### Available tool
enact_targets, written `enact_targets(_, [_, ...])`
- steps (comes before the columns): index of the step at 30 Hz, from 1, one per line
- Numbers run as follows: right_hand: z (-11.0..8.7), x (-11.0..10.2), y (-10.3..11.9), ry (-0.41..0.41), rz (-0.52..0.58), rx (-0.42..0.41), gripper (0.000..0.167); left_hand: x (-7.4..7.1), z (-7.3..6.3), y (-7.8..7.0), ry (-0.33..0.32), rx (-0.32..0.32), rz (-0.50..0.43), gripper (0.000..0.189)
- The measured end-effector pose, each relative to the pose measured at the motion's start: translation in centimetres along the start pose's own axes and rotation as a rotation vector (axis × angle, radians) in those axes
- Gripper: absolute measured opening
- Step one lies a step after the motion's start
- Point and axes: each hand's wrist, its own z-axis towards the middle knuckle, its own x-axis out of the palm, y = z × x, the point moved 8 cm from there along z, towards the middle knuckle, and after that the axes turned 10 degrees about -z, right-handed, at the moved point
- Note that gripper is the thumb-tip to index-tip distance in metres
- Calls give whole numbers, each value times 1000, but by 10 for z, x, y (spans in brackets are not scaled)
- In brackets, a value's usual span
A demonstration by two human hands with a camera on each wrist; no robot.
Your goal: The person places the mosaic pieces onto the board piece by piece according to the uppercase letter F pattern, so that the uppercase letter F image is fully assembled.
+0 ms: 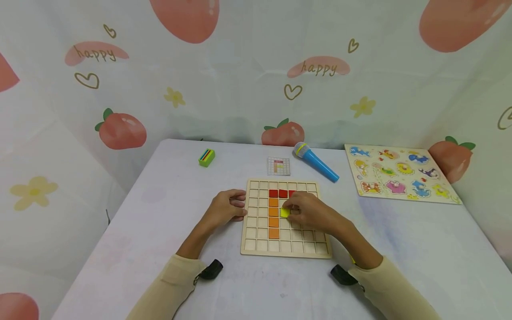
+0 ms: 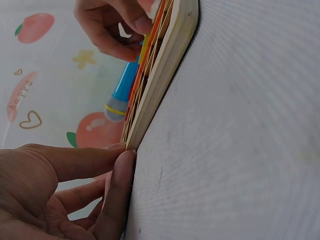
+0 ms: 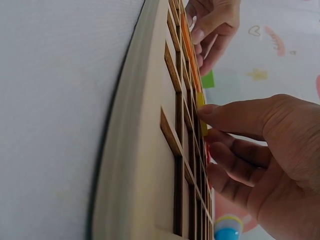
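A square wooden grid board (image 1: 256,244) lies on the table. Orange tiles (image 1: 274,212) form a column in it, and red tiles (image 1: 283,194) run along a row at the column's top, partly behind the right hand. My left hand (image 1: 225,206) grips the board's left edge; the left wrist view shows the thumb (image 2: 90,159) and a finger meeting at that edge. With thumb and fingertips, my right hand (image 1: 310,212) pinches a yellow tile (image 1: 285,212) over the grid, just right of the orange column. Whether that tile is fully seated I cannot tell.
Behind the board lie a small pattern card (image 1: 278,166) and a blue toy microphone (image 1: 320,164). A green striped block (image 1: 206,158) sits at the back left. An animal puzzle board (image 1: 400,173) occupies the back right. Something yellow (image 1: 353,259) shows beneath the right wrist, mostly hidden.
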Motion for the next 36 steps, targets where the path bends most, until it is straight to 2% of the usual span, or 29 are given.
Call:
enact_targets(10, [1, -1, 2, -19, -3, -28, 29, 0, 1, 1, -2, -4, 0, 61])
enact_targets(21, [-1, -1, -2, -13, 3, 1, 31, 0, 1, 0, -6, 1, 11, 60])
enact_targets(36, [-29, -19, -17, -60, 75, -8, 27, 0, -1, -1, -11, 2, 25, 60])
